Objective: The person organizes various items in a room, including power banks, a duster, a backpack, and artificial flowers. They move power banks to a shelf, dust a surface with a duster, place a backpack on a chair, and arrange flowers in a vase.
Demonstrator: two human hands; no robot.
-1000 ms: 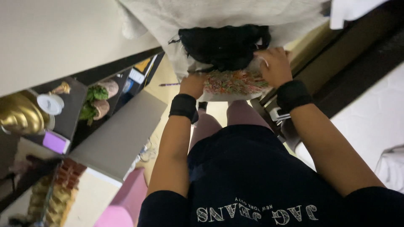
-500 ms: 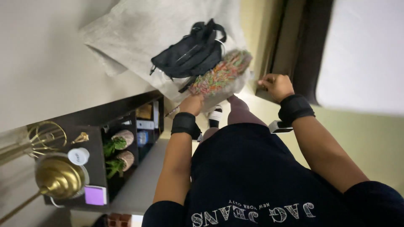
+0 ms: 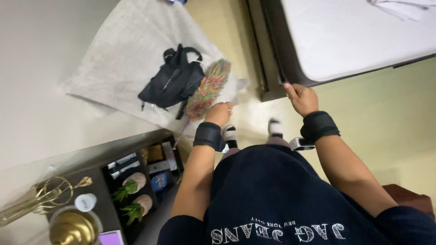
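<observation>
A rainbow-speckled duster (image 3: 208, 89) lies beside a black bag (image 3: 173, 81) on a pale grey cloth (image 3: 118, 59).

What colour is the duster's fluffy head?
Multicoloured: the duster mixes pink, green, orange and yellow, seen in the head view.

Dark navy shirt (image 3: 281, 199), black wristbands (image 3: 320, 125)
</observation>
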